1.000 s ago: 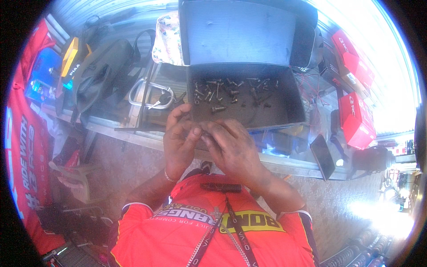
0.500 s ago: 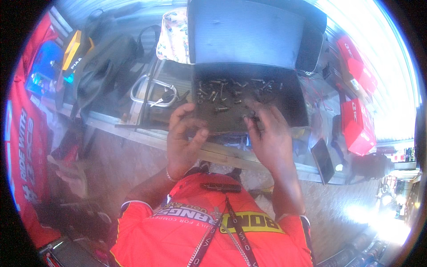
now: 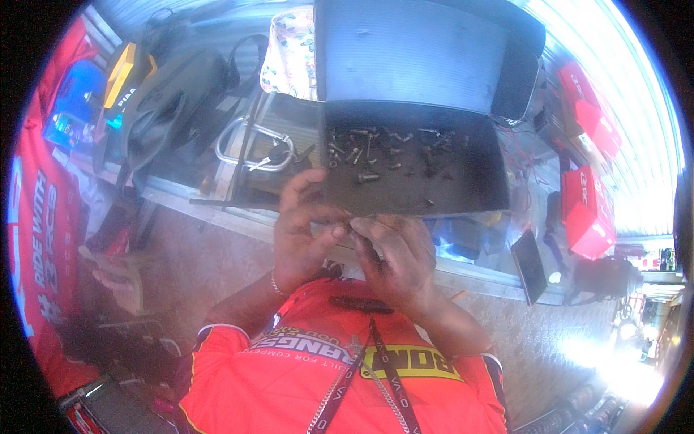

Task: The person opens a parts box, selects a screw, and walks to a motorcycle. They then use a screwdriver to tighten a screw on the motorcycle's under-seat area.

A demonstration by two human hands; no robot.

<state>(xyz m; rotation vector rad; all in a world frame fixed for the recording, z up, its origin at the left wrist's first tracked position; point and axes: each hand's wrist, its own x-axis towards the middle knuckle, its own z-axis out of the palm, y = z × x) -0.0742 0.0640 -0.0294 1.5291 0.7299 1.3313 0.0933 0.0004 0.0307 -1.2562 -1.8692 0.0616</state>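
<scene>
In front of me lies a black box [image 3: 470, 195] with its lid [image 3: 412, 58] raised at the back. Several bolts and screws [image 3: 367, 176] are scattered over its bottom, mostly toward the far side. My left hand [image 3: 303, 235] is at the box's near left corner, thumb and finger pinched together. My right hand [image 3: 399, 253] meets it just below the box's near edge, its fingertips also closed in a pinch. Whatever sits between the fingertips is too small and blurred to name. A small screw [image 3: 429, 202] lies near the box's front edge.
Left of the box rests a large silver carabiner [image 3: 225, 150] with keys. Beyond it are a black bag [image 3: 170, 116] and a yellow-and-black box [image 3: 121, 79]. Red boxes [image 3: 589, 224] stand on the right, with a dark flat tablet-like thing [image 3: 529, 267] by the table's edge.
My right hand has moved from over the box, leftward and toward me, to meet my left hand. The left hand has stayed nearly in place, its fingers closing together.
</scene>
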